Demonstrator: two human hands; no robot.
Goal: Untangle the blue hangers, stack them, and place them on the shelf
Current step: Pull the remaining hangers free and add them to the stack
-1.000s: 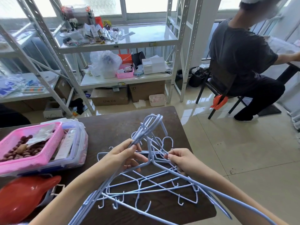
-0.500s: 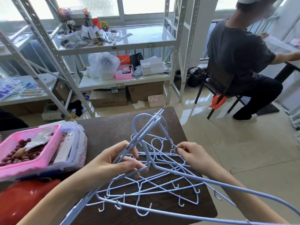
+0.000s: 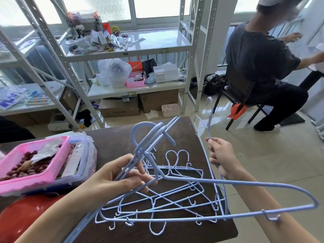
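Several light blue wire hangers lie tangled in a pile [image 3: 175, 193] on the dark brown table [image 3: 114, 142]. My left hand [image 3: 121, 179] grips the necks of a small bunch of hangers [image 3: 150, 135], hooks pointing up and away; one of them reaches right across my right forearm [image 3: 263, 186]. My right hand [image 3: 222, 156] grips the neck of a single hanger [image 3: 209, 118], lifted upright at the table's right edge, its hook at the top. The white metal shelf unit [image 3: 140, 50] stands behind the table.
A pink basket of reddish nuts [image 3: 29, 165] sits in a clear tub at the table's left, with a red object [image 3: 19, 216] below it. The shelves hold boxes, bags and small items. A seated person [image 3: 263, 67] is at the right, on a chair.
My right hand has pulled one hanger out of the pile and lifted it up and to the right. My left hand keeps its grip on the bunch, now raised a little.
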